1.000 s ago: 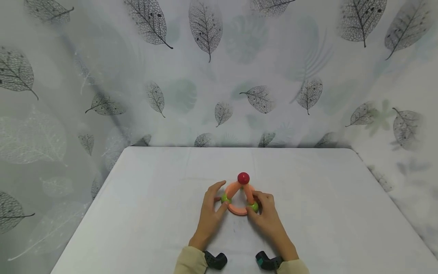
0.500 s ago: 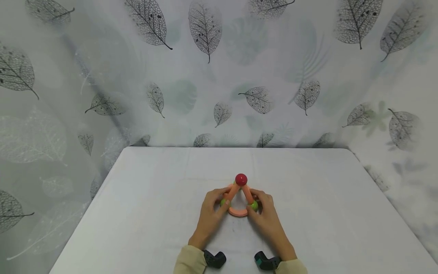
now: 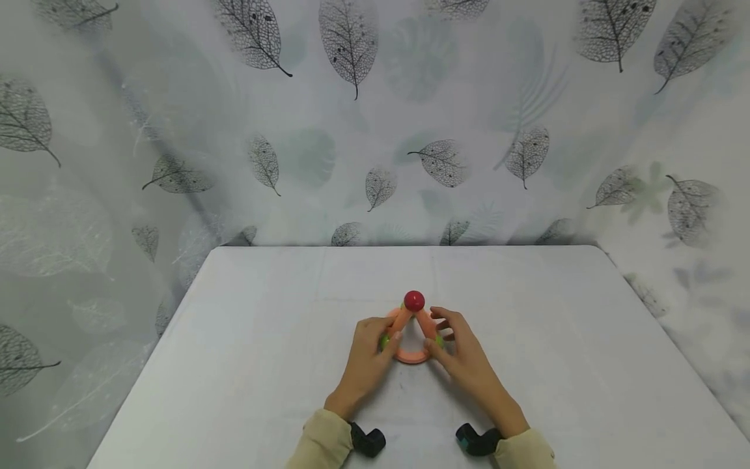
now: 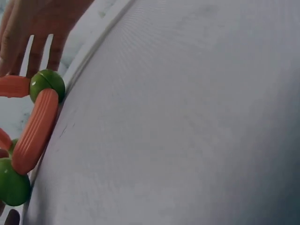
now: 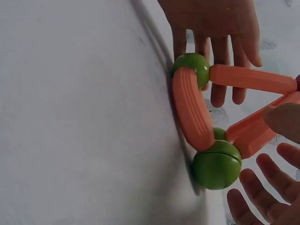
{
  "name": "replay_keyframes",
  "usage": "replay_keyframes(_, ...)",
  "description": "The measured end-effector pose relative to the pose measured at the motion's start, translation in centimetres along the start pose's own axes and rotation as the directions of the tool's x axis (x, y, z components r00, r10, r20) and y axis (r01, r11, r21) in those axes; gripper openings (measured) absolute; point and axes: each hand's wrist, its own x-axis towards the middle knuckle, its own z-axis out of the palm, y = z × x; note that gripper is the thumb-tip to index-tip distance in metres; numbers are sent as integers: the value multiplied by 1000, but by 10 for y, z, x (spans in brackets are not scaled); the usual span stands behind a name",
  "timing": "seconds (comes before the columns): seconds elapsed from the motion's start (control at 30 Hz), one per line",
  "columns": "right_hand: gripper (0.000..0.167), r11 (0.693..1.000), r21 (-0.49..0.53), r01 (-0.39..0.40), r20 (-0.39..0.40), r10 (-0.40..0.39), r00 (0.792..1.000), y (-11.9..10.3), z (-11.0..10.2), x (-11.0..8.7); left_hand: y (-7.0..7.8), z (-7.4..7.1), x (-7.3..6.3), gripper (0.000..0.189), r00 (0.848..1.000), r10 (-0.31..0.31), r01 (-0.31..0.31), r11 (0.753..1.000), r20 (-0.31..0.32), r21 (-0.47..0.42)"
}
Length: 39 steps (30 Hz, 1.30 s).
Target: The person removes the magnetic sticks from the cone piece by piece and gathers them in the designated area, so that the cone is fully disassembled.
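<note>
A stick-and-ball building toy (image 3: 413, 356) stands on the table, made of orange curved and straight rods with green balls at the base and a red ball (image 3: 414, 301) on top. My left hand (image 3: 366, 361) grips its left corner, fingers behind and thumb in front of the left leg. That corner's green ball (image 5: 191, 68) is partly in front of the left fingers in the right wrist view. My right hand (image 3: 465, 358) is loosened beside the right green ball (image 5: 217, 165), fingers apart from it. Its thumb overlaps the right leg; contact cannot be told.
The white table (image 3: 281, 339) spreads around the toy on every side. Behind it hangs a leaf-patterned curtain (image 3: 375, 130). Dark wrist devices (image 3: 368, 443) sit on both wrists below pale sleeves.
My left fingers came in around the left corner. My right fingers have loosened and lifted away from the right ball. The toy has turned slightly, its right corner moving back.
</note>
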Motion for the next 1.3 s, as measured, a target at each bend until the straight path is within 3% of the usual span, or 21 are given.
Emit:
replay_keyframes(0.17, 68, 997, -52, 54, 56, -51, 997, -9, -17, 9, 6, -6, 7, 31, 998, 34, -39, 996, 60, 82)
replay_keyframes(0.27, 72, 990, -82, 112, 89, -104, 991, -14, -27, 16, 7, -9, 12, 32, 993, 39, -48, 996, 111, 78)
replay_keyframes(0.47, 77, 974, -76, 214, 144, -202, 969, -22, -43, 28, 5, -9, 16, 35, 976, 0, 15, 998, 218, -67)
replay_keyframes(0.63, 76, 954, -74, 290, 168, -274, 947, -26, -51, 39, -1, -6, 22, 31, 966, 39, 11, 981, 256, -193)
replay_keyframes(0.87, 71, 933, -6, 359, 215, -349, 912, -28, -53, 52, -12, 2, 26, 25, 970, 115, -34, 936, 213, -350)
replay_keyframes(1.03, 65, 921, 15, 389, 216, -383, 898, -28, -49, 57, -17, 9, 24, 23, 979, 129, -49, 903, 160, -426)
replay_keyframes(1.17, 61, 912, 26, 409, 217, -405, 888, -29, -46, 60, -19, 12, 22, 22, 984, 121, -52, 896, 131, -441)
replay_keyframes(1.3, 58, 920, 38, 389, 234, -387, 892, -31, -42, 63, -19, 13, 21, 22, 986, 112, -49, 903, 124, -427)
